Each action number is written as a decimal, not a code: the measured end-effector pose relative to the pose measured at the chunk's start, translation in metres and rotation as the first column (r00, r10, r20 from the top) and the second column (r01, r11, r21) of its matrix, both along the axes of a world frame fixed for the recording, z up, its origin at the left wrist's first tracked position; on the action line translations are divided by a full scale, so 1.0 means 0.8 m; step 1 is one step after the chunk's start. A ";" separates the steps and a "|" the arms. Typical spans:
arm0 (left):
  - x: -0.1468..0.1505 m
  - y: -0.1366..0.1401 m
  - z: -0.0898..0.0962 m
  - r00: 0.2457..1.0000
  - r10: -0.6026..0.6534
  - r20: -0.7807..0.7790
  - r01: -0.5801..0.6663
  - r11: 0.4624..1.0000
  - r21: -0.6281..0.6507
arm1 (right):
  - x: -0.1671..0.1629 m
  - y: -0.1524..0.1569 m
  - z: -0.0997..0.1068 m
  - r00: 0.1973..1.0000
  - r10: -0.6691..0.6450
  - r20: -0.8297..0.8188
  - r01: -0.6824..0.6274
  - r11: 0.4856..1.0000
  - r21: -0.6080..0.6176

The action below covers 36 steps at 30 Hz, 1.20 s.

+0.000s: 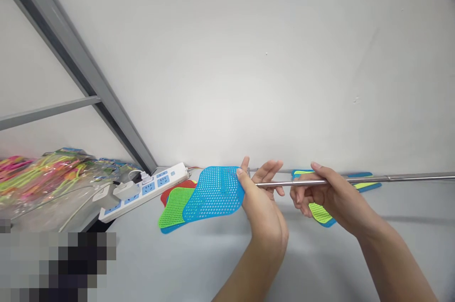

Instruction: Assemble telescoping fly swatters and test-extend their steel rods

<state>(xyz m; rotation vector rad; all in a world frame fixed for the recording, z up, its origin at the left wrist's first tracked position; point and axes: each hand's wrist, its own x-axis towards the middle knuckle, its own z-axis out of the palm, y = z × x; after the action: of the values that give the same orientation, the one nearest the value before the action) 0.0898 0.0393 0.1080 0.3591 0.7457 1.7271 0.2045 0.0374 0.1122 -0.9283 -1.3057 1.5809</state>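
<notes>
A fly swatter with a blue perforated head [215, 195] and a long, thin, telescopic metal rod [408, 177] lies level across both my hands. My left hand [261, 197] pinches it where the head meets the rod, thumb on the near face, the other fingers spread. Further along, my right hand [327, 188] holds the rod between thumb and fingers. Behind the blue head lie a green swatter head [174, 205] and a partly hidden red one [170, 192]. Beneath my right hand is a yellow-green swatter head [320, 213] over a blue one.
A white power strip [156, 184] with several plugs and cords lies left on the grey tabletop [149, 269]. Beyond it are clear bags of colourful goods [46, 178]. A grey metal frame post [92, 67] stands at left, and a pale wall [249, 65] rises behind the table.
</notes>
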 end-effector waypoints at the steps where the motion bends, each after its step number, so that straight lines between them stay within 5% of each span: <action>1: -0.001 0.000 0.001 1.000 -0.003 0.006 0.003 1.000 0.000 | -0.001 0.000 0.000 1.000 0.003 -0.002 -0.003 1.000 0.006; 36: -0.007 0.001 0.009 1.000 -0.002 0.023 0.002 1.000 0.031 | 0.000 -0.003 0.000 0.999 0.018 0.034 -0.018 1.000 -0.006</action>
<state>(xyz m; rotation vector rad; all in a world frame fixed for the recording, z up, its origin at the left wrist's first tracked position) 0.0838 0.0401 0.1153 0.3610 0.7025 1.7399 0.2044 0.0351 0.1121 -0.9529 -1.3378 1.5895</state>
